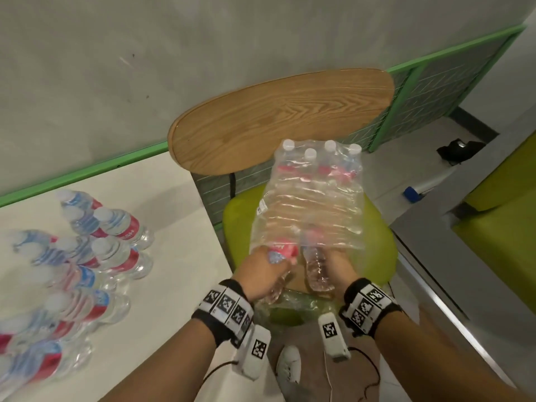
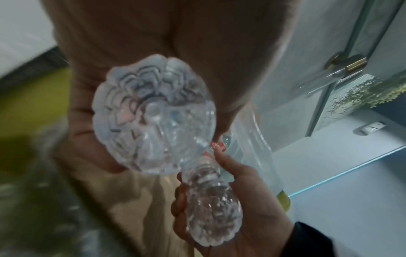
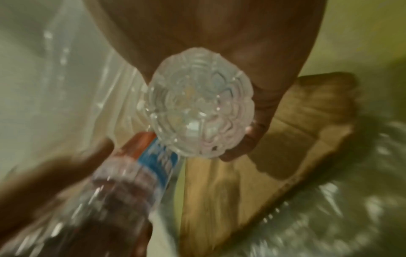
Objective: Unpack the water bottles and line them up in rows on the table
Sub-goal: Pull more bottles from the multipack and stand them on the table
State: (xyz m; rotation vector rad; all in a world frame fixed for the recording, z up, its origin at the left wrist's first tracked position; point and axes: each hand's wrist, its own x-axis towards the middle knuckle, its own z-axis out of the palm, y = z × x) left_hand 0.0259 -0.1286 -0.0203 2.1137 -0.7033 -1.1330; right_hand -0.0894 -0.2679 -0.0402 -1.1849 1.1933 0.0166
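Note:
A shrink-wrapped pack [image 1: 310,198] of water bottles leans on a green chair seat [image 1: 380,242], its white caps pointing away from me. My left hand [image 1: 262,274] grips a red-and-blue-labelled bottle [image 1: 282,253] at the pack's open near end; its ribbed base [image 2: 153,114] fills the left wrist view. My right hand [image 1: 338,266] grips a second clear bottle [image 1: 317,268], whose base [image 3: 199,120] faces the right wrist camera. Both bottles are partly out of the wrap. Several unpacked bottles [image 1: 113,245] stand in rows on the white table [image 1: 179,216] at left.
The chair's wooden backrest [image 1: 278,120] rises behind the pack. A green-edged wall strip [image 1: 87,172] borders the table. Torn wrap and cardboard [image 3: 274,173] lie on the seat under my hands. A metal-edged counter [image 1: 435,256] runs along the right.

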